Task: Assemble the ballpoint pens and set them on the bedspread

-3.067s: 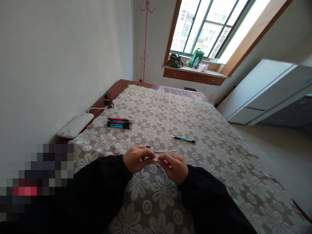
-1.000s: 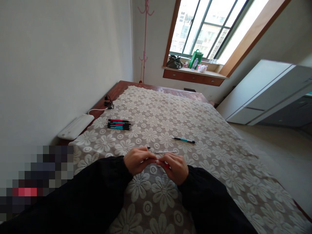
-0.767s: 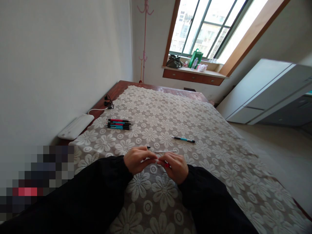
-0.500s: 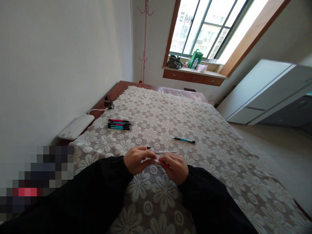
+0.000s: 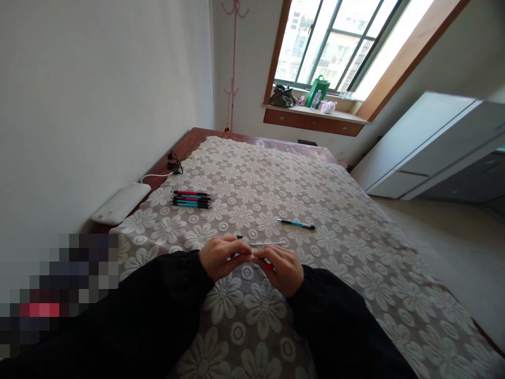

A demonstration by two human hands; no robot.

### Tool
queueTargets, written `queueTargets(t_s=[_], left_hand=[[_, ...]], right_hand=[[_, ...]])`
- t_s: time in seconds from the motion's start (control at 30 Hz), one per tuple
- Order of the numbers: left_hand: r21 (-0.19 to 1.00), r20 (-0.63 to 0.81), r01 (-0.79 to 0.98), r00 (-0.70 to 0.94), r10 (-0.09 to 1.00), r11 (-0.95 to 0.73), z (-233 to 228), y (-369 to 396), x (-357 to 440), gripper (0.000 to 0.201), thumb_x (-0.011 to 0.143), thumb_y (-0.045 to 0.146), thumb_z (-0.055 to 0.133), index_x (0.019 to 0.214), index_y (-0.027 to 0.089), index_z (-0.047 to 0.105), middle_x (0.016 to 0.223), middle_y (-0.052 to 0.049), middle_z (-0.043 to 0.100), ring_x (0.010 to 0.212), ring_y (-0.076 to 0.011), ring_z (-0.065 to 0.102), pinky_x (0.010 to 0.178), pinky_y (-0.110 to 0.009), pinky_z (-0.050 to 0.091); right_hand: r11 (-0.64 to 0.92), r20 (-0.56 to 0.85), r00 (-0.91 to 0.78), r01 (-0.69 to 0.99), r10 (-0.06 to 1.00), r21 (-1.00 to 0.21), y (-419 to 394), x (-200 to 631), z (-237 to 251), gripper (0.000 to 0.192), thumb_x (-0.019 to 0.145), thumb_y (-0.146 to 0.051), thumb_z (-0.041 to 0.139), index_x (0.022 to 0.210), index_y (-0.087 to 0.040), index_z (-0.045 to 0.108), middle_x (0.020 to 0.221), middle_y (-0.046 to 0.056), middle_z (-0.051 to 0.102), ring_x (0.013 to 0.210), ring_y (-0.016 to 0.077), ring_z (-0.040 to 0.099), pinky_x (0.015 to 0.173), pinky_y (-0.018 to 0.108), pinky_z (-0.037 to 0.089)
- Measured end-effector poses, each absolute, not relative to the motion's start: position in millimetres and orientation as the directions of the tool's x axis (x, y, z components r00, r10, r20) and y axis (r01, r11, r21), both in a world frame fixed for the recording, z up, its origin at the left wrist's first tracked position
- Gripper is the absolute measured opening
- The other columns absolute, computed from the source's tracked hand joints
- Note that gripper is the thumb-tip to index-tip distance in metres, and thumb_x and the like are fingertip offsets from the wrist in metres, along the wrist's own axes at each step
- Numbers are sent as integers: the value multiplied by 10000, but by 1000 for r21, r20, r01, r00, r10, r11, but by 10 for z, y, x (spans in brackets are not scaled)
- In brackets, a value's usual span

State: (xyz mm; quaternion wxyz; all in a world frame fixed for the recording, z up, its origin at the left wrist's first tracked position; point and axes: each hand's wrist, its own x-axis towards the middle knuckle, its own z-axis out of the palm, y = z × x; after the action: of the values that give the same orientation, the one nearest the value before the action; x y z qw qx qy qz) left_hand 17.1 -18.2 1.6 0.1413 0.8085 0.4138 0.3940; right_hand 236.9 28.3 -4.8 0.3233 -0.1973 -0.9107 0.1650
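Little had moved since the earlier frames: both hands stayed together low over the lace cloth (image 5: 315,195), and only the view had dipped a touch, so everything sat slightly higher or lower than before. In the left hand (image 5: 221,256) the fingers were curled shut, their tips pinched on a small pale piece where the two hands met; what that piece was could not be told. In the right hand (image 5: 282,268) the grip was closed around a red pen part (image 5: 269,266), of which only a sliver showed between the fingers. Just beyond the knuckles a thin white refill (image 5: 268,243) lay on the cloth, with a small black bit at its left end. Farther out to the right lay a single teal pen (image 5: 296,225), well apart from the hands. Near the left edge of the bed a bundle of pens (image 5: 192,199), red and teal, lay side by side. Beside them, off the cloth, sat a white power strip (image 5: 120,203) with its cord running toward the wall.
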Motion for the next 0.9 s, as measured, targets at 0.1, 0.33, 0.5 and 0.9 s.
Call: queueTargets(t_s=[0.1, 0.33, 0.5, 0.9], left_hand=[[553, 519, 572, 332, 788, -606, 22, -173, 169, 183, 958, 330, 603, 930, 175, 696, 730, -6, 696, 591, -94, 601, 601, -192, 482], [498, 533, 596, 363, 764, -630, -28, -159, 142, 158, 941, 325, 635, 923, 198, 728, 730, -6, 714, 654, -119, 613, 620, -205, 476], [489, 554, 588, 361, 750, -644, -35, -170, 136, 137, 926, 319, 655, 924, 205, 730, 709, -6, 692, 644, -120, 606, 603, -212, 465], [493, 572, 572, 354, 740, -655, 28, -193, 147, 116, 910, 313, 673, 918, 211, 728, 721, -8, 708, 635, -116, 614, 599, -211, 468]], right_hand=[[870, 535, -709, 239, 460, -430, 286, 2362, -41, 89, 1008, -248, 539, 1004, -210, 619, 827, 41, 685, 742, 173, 648, 670, 277, 482], [864, 528, -708, 244, 470, -441, 273, 2368, -35, 94, 1005, -251, 544, 964, -210, 617, 794, 34, 662, 718, 172, 630, 661, 282, 470], [873, 531, -717, 233, 451, -428, 277, 2357, -25, 130, 1010, -258, 538, 919, -203, 612, 743, 23, 639, 677, 170, 605, 631, 285, 436], [882, 518, -742, 211, 425, -421, 280, 2350, 4, 210, 1033, -270, 469, 885, -199, 600, 715, 29, 630, 653, 176, 592, 613, 287, 423]])
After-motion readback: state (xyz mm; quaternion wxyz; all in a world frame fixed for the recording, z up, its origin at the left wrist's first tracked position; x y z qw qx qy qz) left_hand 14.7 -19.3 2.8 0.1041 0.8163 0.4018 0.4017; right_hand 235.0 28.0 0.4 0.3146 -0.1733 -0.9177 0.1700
